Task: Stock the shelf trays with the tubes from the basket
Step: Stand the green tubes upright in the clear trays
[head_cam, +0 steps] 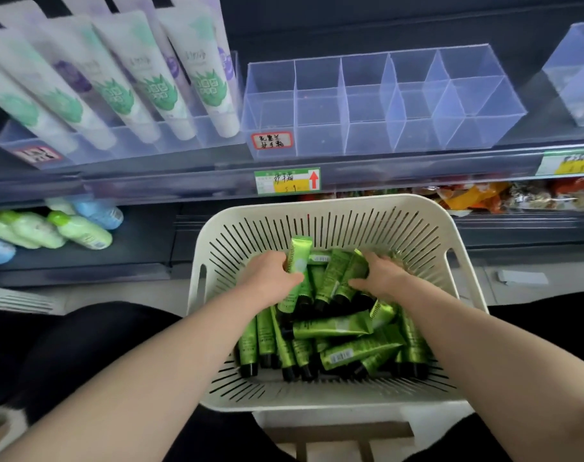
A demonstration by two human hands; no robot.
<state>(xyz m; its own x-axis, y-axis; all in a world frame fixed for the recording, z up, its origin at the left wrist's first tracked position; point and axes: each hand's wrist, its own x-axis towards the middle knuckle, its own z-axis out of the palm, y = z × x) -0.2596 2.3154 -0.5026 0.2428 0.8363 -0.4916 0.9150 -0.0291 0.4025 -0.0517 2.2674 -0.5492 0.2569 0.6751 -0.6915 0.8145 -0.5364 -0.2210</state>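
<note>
A cream slotted basket sits in front of me, holding several green tubes with black caps. My left hand is inside the basket, closed around one green tube that stands tilted upward. My right hand is also in the basket, fingers wrapped over two or three green tubes at the far end of the pile. On the shelf above stands a clear divided tray with a red-bordered handwritten label; its compartments hold nothing.
Left of the clear tray, another tray holds several tall white tubes with green and purple prints. A clear box stands at the far right. The lower shelf has green and blue bottles at left and snack packets at right. A price tag hangs on the shelf edge.
</note>
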